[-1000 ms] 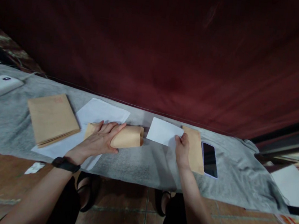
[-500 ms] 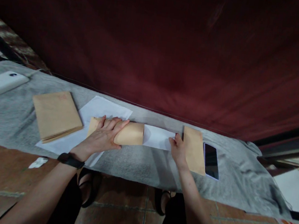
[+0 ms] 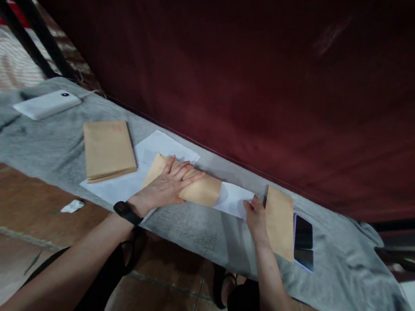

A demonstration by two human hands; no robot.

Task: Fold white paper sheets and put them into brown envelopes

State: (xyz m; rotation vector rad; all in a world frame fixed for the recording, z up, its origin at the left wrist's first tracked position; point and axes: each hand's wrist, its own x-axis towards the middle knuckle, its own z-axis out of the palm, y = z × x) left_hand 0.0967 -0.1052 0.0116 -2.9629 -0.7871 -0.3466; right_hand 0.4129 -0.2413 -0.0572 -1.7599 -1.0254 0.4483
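Note:
My left hand (image 3: 171,184) lies with fingers spread on a tan paper envelope (image 3: 203,189), pressing it against the grey cloth. From the envelope's right end a folded white paper (image 3: 233,199) sticks out, partly inside it. Thumb and fingers of my right hand (image 3: 256,214) pinch the paper's outer edge. Close to the right hand lies a second tan envelope (image 3: 280,222). Under and left of my left hand are loose white sheets (image 3: 163,145), overlapped by a stack of tan envelopes (image 3: 107,151).
A grey cloth (image 3: 190,234) covers the narrow surface. To the right rests a dark-screened phone (image 3: 303,240), and a white device (image 3: 47,104) with a cable lies far left. Dark red fabric (image 3: 215,91) rises behind. A white scrap (image 3: 72,206) is on the tiled floor.
The view has tilted and shifted, so everything appears farther right. A slightly shorter length of white paper shows outside the envelope. Both hands keep their places on envelope and paper.

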